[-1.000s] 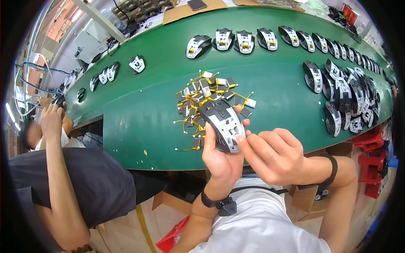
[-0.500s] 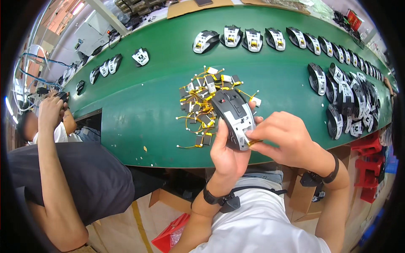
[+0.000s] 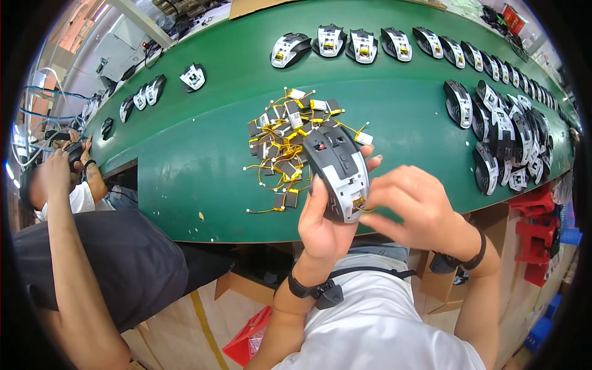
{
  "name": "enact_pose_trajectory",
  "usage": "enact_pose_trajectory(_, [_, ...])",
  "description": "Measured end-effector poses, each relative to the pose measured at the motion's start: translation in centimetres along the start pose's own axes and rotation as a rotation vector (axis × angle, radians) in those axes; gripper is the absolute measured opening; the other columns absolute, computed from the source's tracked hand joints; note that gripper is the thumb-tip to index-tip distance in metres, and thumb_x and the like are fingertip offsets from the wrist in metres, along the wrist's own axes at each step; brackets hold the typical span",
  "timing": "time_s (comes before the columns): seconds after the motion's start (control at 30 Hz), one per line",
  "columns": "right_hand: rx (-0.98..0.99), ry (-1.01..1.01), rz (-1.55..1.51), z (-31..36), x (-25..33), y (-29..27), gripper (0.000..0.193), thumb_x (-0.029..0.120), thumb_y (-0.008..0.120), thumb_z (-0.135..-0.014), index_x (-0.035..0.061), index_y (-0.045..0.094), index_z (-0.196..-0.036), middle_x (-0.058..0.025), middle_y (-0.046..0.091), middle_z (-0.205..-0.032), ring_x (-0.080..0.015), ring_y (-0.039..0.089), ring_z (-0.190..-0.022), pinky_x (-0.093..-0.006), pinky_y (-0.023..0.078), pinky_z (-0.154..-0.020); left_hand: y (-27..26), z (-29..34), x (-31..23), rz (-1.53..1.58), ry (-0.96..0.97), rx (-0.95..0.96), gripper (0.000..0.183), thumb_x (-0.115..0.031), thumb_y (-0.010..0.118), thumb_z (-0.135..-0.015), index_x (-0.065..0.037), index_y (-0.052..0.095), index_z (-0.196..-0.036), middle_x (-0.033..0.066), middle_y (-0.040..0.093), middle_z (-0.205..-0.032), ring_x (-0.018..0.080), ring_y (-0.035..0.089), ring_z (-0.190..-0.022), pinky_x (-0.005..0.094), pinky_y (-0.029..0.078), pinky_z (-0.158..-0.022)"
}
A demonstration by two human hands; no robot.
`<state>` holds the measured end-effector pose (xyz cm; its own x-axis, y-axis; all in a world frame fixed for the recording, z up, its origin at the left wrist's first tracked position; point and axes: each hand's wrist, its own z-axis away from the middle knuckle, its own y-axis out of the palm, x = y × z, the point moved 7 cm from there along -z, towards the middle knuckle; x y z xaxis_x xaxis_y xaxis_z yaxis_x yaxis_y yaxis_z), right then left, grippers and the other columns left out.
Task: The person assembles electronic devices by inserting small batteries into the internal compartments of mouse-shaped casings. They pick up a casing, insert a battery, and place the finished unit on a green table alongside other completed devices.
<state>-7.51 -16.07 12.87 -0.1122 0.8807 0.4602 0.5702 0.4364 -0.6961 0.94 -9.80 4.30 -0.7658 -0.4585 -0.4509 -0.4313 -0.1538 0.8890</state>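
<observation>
My left hand [image 3: 325, 223] grips a black and white computer mouse [image 3: 338, 161] from below, tilted above the green table. A slot in the white rear part of its shell shows a small battery [image 3: 358, 201] with yellow tape. At that slot, my right hand [image 3: 408, 205] has thumb and fingers pinched around the battery's thin wires; the fingertips partly hide them. Just beyond the mouse lies a loose pile of small flat batteries [image 3: 287, 166] with yellow wires and white plugs.
A row of mice [image 3: 361, 45] runs along the far side of the green table [image 3: 203, 154]. More mice [image 3: 521, 132] are heaped at the right. Several mouse shells [image 3: 151, 92] stand at the left, near a seated co-worker [image 3: 102, 265]. Red stools [image 3: 534, 237] stand below at the right.
The battery now shows inside the mouse's rear slot, where my right fingers covered it before. My right fingertips have shifted slightly off the slot. The whole view has moved a little.
</observation>
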Motion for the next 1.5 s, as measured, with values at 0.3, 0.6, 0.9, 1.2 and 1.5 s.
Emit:
enact_pose_trajectory(0.3, [-0.017, 0.002, 0.086, 0.7, -0.5, -0.3, 0.026, 0.014, 0.082, -0.068, 0.0075, 0.06, -0.079, -0.0061, 0.058, -0.074, -0.0231, 0.055, -0.063, -0.0334, 0.044, -0.056, 0.7, 0.1, 0.9, -0.029, -0.027, 0.051, 0.062, -0.041, 0.036, -0.103, -0.004, 0.025, -0.151, 0.0218, 0.04, -0.146, 0.0363, 0.045, -0.131, 0.0492, 0.04, -0.108])
enact_pose_trajectory(0.6, [0.027, -0.173, 0.053, 1.8, 0.0, 0.5, 0.023, 0.007, 0.072, -0.07, 0.0016, 0.065, -0.091, -0.0085, 0.063, -0.09, -0.0248, 0.064, -0.079, -0.0343, 0.053, -0.07, -0.5, -0.6, 0.6, 0.043, -0.022, -0.076, 0.058, -0.043, 0.029, -0.104, -0.005, 0.036, -0.146, 0.0239, 0.047, -0.14, 0.0391, 0.05, -0.125, 0.0467, 0.046, -0.1])
enact_pose_trajectory(0.9, [-0.064, -0.247, 0.109, 0.0, 0.8, -1.4, 0.022, 0.002, 0.073, -0.065, 0.0005, 0.068, -0.087, -0.0098, 0.063, -0.089, -0.0251, 0.065, -0.076, -0.0326, 0.055, -0.063, -0.2, -0.6, 0.3, -0.047, 0.039, -0.043, 0.06, -0.046, 0.027, -0.104, -0.005, 0.032, -0.147, 0.0202, 0.046, -0.142, 0.0344, 0.05, -0.126, 0.044, 0.045, -0.102])
enact_pose_trajectory(1.2, [-0.433, 0.078, -0.039, 1.9, 0.7, 2.7, 0.026, -0.005, 0.077, -0.065, 0.0015, 0.07, -0.089, -0.0111, 0.066, -0.094, -0.0277, 0.065, -0.074, -0.0345, 0.054, -0.062, -0.9, -0.3, -1.0, -0.063, 0.301, -0.249, 0.057, -0.045, 0.027, -0.104, -0.007, 0.036, -0.146, 0.0188, 0.048, -0.141, 0.0316, 0.052, -0.123, 0.0411, 0.049, -0.098])
enact_pose_trajectory(1.5, [-0.216, 0.131, 0.091, 1.8, 1.7, 3.0, 0.04, -0.002, 0.068, -0.063, 0.0056, 0.071, -0.102, -0.0084, 0.06, -0.111, -0.0282, 0.058, -0.096, -0.0366, 0.049, -0.075, -0.7, -0.8, -0.8, 0.148, 0.17, -0.111, 0.057, -0.043, 0.026, -0.104, -0.006, 0.036, -0.147, 0.0229, 0.047, -0.141, 0.0358, 0.051, -0.123, 0.0439, 0.047, -0.101])
